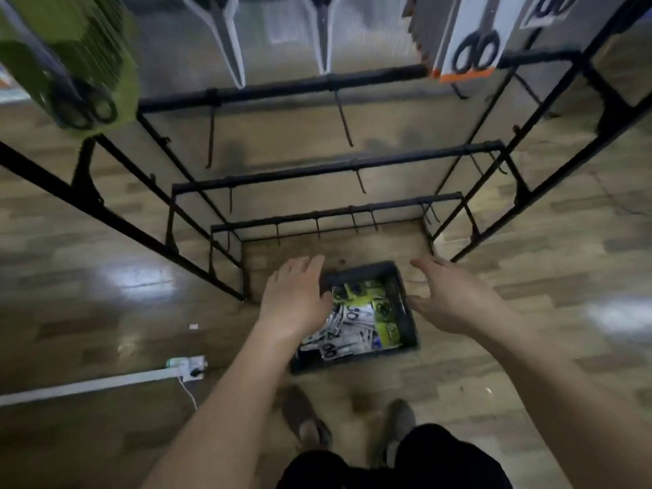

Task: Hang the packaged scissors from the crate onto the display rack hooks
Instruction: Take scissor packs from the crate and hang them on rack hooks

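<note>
A dark crate [405,308] sits on the wood floor below me, holding several packaged scissors [352,330] on green and white cards. My left hand [294,298] hovers over the crate's left side, fingers straight, holding nothing. My right hand [448,298] hovers at the crate's right side, fingers relaxed and empty. The black display rack [282,90] rises in front of me with bare hooks [344,118] on its lower bars. Green packs [70,72] hang at upper left, white packs [229,40] at top centre and orange-edged packs [472,47] at upper right.
A white power strip [187,368] with a cable lies on the floor to the left. My feet [352,425] stand just behind the crate. The rack's side frames [116,213] spread out left and right of the crate.
</note>
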Motion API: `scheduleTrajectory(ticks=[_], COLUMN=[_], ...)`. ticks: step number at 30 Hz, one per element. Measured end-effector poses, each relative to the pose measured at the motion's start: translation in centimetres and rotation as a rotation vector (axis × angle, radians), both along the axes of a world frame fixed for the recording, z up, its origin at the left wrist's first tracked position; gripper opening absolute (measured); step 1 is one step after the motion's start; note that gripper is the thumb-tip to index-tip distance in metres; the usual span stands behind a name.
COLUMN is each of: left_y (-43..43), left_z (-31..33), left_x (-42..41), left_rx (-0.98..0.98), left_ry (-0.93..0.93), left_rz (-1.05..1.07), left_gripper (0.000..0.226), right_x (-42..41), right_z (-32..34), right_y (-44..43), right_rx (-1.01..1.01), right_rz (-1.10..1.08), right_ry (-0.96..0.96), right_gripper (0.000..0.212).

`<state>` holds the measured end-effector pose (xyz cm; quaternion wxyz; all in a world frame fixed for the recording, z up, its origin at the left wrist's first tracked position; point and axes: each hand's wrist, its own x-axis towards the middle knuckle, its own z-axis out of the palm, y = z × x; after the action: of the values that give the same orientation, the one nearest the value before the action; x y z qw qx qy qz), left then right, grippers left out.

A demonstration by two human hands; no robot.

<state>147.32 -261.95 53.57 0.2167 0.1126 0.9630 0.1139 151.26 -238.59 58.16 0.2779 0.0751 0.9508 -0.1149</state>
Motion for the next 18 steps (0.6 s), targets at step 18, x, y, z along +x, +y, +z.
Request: scheduleTrajectory(ticks=[18], left_y=[-1.6], left_z=[-58.0], left_x=[-2.6], left_rx=[-0.272], left_ry=[-0.412], left_rz=[0.047], left_gripper=[0.056], right_x=[-7.9], right_z=[-63.7], right_y=[-2.5], right_rx=[-0.084], right_rz=[0.329], right_ry=[-0.416], right_gripper=[0.044])
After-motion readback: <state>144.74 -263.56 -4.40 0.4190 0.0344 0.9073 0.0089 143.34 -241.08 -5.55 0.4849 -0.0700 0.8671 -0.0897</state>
